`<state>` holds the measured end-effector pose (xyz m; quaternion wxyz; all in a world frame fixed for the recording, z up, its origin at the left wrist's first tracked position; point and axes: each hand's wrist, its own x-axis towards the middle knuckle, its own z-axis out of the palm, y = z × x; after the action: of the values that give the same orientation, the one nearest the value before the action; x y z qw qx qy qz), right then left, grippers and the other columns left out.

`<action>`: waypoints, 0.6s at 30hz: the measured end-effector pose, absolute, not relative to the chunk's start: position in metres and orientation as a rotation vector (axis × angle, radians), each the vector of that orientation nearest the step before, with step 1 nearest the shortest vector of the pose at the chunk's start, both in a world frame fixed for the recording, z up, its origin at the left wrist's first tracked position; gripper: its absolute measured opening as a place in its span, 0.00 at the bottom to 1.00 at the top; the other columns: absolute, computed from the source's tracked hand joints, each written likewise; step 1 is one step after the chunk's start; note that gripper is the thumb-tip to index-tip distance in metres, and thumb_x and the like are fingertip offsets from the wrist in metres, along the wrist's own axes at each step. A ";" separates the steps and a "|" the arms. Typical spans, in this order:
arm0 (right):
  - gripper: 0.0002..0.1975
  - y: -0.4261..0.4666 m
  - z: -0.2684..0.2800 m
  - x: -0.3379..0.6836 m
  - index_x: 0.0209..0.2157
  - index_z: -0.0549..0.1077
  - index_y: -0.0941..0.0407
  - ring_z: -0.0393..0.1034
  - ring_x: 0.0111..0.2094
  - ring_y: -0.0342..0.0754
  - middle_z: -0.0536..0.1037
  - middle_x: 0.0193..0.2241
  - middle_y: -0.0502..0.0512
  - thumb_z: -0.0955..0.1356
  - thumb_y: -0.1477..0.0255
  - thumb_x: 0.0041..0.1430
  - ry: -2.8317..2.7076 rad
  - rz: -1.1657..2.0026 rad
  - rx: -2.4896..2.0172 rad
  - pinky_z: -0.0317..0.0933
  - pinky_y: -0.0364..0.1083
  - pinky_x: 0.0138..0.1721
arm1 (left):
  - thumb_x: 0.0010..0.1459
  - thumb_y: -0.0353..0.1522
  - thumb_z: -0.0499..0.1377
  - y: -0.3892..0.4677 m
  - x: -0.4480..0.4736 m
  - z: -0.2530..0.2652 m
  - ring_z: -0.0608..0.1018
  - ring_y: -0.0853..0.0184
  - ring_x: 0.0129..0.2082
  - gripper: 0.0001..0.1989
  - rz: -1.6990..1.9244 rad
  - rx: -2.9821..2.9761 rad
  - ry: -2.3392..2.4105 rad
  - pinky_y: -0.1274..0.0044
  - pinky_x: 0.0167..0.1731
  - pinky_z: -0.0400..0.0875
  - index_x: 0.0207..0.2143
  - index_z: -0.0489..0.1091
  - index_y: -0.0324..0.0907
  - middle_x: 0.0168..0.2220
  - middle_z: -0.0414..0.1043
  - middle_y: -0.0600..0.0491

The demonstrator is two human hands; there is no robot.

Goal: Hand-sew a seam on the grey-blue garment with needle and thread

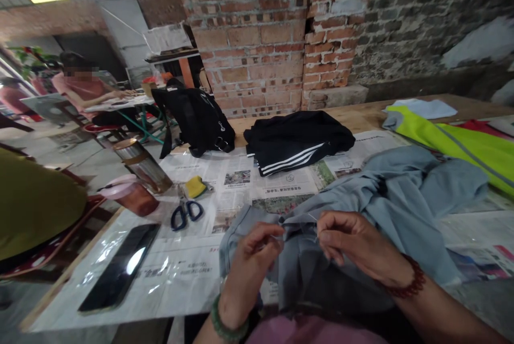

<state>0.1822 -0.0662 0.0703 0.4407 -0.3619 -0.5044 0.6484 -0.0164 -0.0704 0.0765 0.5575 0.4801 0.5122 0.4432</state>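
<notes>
Over the table's near edge and my lap spreads a grey garment (405, 210), crumpled, with a sleeve-like part towards the right. My right hand (353, 242) is closed in a pinch above it, and a thin pale sliver like a needle (312, 218) sticks out from the fingertips. To its left, my left hand (255, 253) has curled fingers with thumb and forefinger close together, over the garment's left part. Whatever those fingers hold is too small to make out. A gap separates the two hands.
Left on the newspaper-covered table (193, 274) are a phone (120, 266), scissors (187, 214), a yellow item (195, 187), a lidded cup (136, 197) and a steel flask (142, 165). Behind lie a black bag (196, 119), black clothing (297, 138) and a neon-yellow garment (461, 143). A person (84, 84) sits beyond.
</notes>
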 end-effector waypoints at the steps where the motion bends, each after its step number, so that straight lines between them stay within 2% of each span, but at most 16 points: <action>1: 0.11 -0.067 0.070 0.182 0.23 0.68 0.59 0.57 0.14 0.36 0.66 0.15 0.46 0.69 0.66 0.50 -1.250 1.616 -0.895 0.53 0.38 0.18 | 0.43 0.26 0.61 -0.072 -0.017 0.078 0.65 0.75 0.19 0.06 1.132 1.196 1.264 0.83 0.18 0.60 0.27 0.75 0.42 0.25 0.67 0.56; 5: 0.11 -0.068 0.070 0.179 0.23 0.68 0.59 0.57 0.14 0.35 0.67 0.14 0.46 0.69 0.66 0.51 -1.241 1.631 -0.870 0.51 0.38 0.18 | 0.44 0.25 0.62 -0.084 -0.013 0.090 0.67 0.70 0.27 0.07 1.290 1.393 1.297 0.81 0.25 0.61 0.26 0.75 0.45 0.27 0.67 0.55; 10: 0.10 -0.070 0.069 0.176 0.24 0.69 0.59 0.56 0.14 0.35 0.66 0.13 0.45 0.69 0.67 0.51 -1.210 1.639 -0.852 0.50 0.38 0.18 | 0.46 0.27 0.62 -0.095 -0.003 0.098 0.67 0.68 0.28 0.07 1.204 1.527 1.251 0.80 0.28 0.62 0.28 0.76 0.47 0.29 0.67 0.54; 14: 0.10 -0.072 0.071 0.175 0.24 0.69 0.59 0.56 0.14 0.35 0.65 0.13 0.44 0.69 0.67 0.50 -1.174 1.685 -0.865 0.51 0.38 0.18 | 0.48 0.27 0.60 -0.090 0.005 0.096 0.67 0.69 0.27 0.07 1.105 1.396 1.187 0.80 0.26 0.62 0.30 0.76 0.46 0.27 0.66 0.54; 18: 0.11 -0.073 0.072 0.175 0.23 0.69 0.59 0.55 0.13 0.35 0.64 0.11 0.44 0.69 0.67 0.50 -1.161 1.698 -0.860 0.50 0.38 0.18 | 0.46 0.26 0.61 -0.084 0.012 0.093 0.67 0.70 0.27 0.07 1.087 1.353 1.108 0.81 0.24 0.61 0.28 0.76 0.44 0.28 0.66 0.54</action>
<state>0.1748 -0.0734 0.0724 0.4404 -0.3463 -0.4675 0.6838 0.0124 -0.0841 0.0930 0.5152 0.5633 0.4612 0.4524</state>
